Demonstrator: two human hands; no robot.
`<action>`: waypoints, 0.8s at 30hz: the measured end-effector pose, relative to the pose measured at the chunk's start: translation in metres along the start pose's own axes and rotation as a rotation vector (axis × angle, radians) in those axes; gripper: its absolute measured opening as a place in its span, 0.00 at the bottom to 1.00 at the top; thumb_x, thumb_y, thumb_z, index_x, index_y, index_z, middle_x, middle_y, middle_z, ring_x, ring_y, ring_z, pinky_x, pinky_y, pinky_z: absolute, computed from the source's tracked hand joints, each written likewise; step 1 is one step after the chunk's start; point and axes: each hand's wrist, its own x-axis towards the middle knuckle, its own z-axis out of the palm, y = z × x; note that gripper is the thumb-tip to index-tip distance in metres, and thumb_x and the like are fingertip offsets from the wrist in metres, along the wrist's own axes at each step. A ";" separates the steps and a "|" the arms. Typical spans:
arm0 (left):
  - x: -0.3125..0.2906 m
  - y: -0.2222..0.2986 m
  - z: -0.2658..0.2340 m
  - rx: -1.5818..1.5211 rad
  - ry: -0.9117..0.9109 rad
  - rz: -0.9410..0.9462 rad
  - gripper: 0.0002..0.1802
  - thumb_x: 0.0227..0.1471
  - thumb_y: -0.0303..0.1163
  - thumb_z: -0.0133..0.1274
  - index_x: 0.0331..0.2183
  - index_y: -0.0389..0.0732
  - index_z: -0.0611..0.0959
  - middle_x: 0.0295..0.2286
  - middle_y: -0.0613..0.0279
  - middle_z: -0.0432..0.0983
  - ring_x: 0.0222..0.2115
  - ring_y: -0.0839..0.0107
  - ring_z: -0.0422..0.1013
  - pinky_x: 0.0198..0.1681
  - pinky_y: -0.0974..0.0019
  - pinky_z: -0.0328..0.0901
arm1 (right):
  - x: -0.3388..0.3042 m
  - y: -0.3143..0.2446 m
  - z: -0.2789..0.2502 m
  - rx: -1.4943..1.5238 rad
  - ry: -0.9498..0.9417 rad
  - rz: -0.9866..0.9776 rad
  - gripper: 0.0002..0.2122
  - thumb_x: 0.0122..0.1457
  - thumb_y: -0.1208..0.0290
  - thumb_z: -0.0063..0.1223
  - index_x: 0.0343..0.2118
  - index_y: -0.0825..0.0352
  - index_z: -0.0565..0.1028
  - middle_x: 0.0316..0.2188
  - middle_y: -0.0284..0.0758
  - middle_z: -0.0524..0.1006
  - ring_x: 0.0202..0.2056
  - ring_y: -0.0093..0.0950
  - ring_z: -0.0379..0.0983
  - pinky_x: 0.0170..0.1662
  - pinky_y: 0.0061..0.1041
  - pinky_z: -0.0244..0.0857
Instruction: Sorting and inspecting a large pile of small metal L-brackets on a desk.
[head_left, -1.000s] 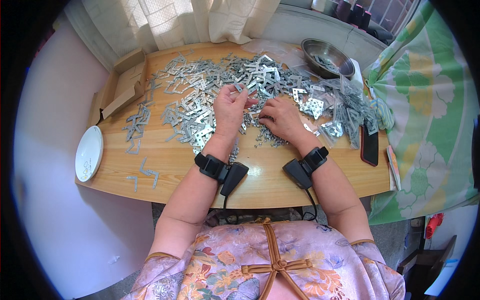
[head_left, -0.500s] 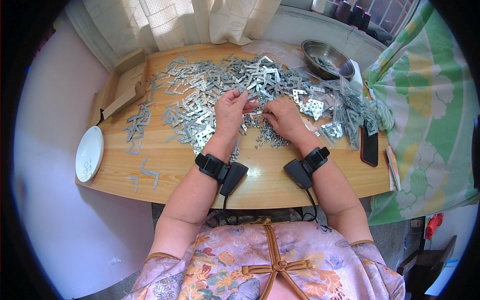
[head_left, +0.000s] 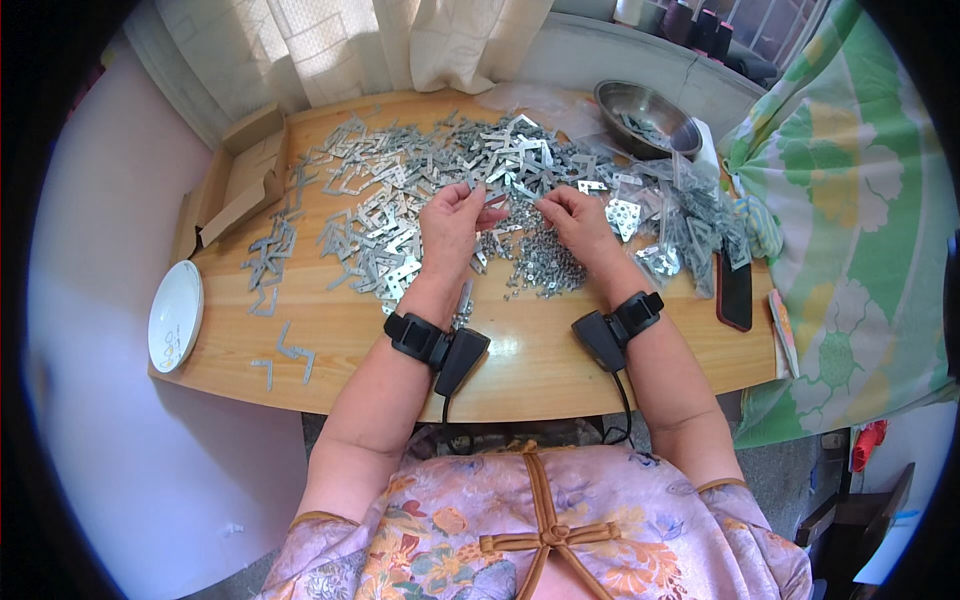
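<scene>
Over a pile of grey metal L-shaped corner brackets (head_left: pixel 375 240), both my hands are raised close together, with a gap between them. My left hand (head_left: pixel 452 232) is closed in a pinch, thumb and forefinger together; what lies between them is too small to tell. My right hand (head_left: pixel 582 228) also pinches, its fingertips beside a pale metal piece; whether they hold it I cannot tell. Below the gap between my hands lies a heap of small screws (head_left: pixel 545 262). Both wrists wear black strapped devices with cables.
A cardboard box (head_left: pixel 212 205) and a white plate (head_left: pixel 176 318) stand at the left. A few loose brackets (head_left: pixel 285 345) lie front left. At the right are a steel bowl (head_left: pixel 650 120) with metal pieces, clear bags of hardware (head_left: pixel 700 215) and a dark phone (head_left: pixel 735 292).
My right hand has moved up a little and away from my left hand, uncovering more of the screw heap. My left hand has shifted slightly left and stays pinched.
</scene>
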 end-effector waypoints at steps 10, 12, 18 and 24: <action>-0.001 0.001 0.001 0.033 -0.019 -0.022 0.09 0.52 0.31 0.48 0.30 0.34 0.74 0.24 0.58 0.75 0.23 0.73 0.74 0.27 0.75 0.67 | 0.019 -0.004 -0.042 0.993 0.604 -0.034 0.12 0.52 0.74 0.51 0.40 0.71 0.70 0.28 0.35 0.74 0.27 0.21 0.70 0.31 0.21 0.65; -0.001 0.000 0.002 0.050 -0.025 -0.025 0.09 0.52 0.32 0.48 0.30 0.34 0.74 0.24 0.58 0.75 0.23 0.73 0.74 0.27 0.74 0.67 | 0.020 -0.001 -0.046 1.018 0.677 -0.068 0.16 0.53 0.75 0.49 0.46 0.70 0.66 0.36 0.37 0.73 0.31 0.22 0.70 0.35 0.21 0.65; 0.001 -0.004 -0.001 0.064 -0.038 -0.031 0.10 0.51 0.34 0.50 0.30 0.37 0.75 0.27 0.59 0.76 0.25 0.74 0.74 0.28 0.74 0.67 | 0.008 0.010 -0.029 0.211 0.156 0.057 0.09 0.51 0.72 0.51 0.34 0.68 0.75 0.26 0.36 0.77 0.26 0.26 0.72 0.31 0.21 0.64; 0.002 -0.007 -0.006 0.070 -0.027 0.020 0.09 0.49 0.33 0.53 0.30 0.36 0.77 0.25 0.62 0.75 0.25 0.75 0.73 0.28 0.76 0.66 | 0.000 -0.012 -0.026 -0.422 -0.026 -0.061 0.06 0.45 0.67 0.55 0.26 0.62 0.77 0.24 0.35 0.76 0.26 0.32 0.72 0.32 0.27 0.65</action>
